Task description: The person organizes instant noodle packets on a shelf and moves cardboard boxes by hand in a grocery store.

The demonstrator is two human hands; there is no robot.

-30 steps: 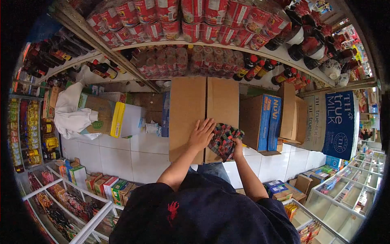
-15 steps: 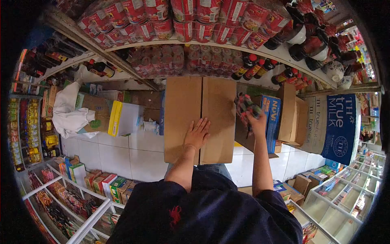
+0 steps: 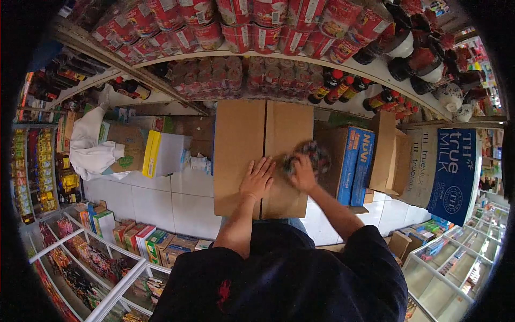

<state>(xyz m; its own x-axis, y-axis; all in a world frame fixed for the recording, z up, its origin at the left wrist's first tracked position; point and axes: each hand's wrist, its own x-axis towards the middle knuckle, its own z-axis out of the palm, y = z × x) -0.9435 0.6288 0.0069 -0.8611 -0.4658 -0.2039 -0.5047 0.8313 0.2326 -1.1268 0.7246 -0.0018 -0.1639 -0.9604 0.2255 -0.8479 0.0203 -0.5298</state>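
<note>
A closed brown cardboard box (image 3: 238,134) stands in front of me, its two top flaps meeting in a middle seam. My left hand (image 3: 257,180) lies flat on the box top with fingers spread, near the seam. My right hand (image 3: 303,174) grips a dark patterned cloth (image 3: 308,153), blurred by motion, and presses it on the right flap of the box.
Shelves above carry red tins (image 3: 252,24) and dark sauce bottles (image 3: 343,88). To the right stand a blue Nuvi carton (image 3: 357,163), an open brown carton (image 3: 389,153) and a blue true milk box (image 3: 450,169). A yellow-and-white box (image 3: 161,155) and a white cloth (image 3: 91,147) lie left. Glass cabinets (image 3: 107,263) flank me.
My right hand swung the cloth from the box's near edge out toward the blue carton, then back onto the right flap. My left hand stayed flat on the box.
</note>
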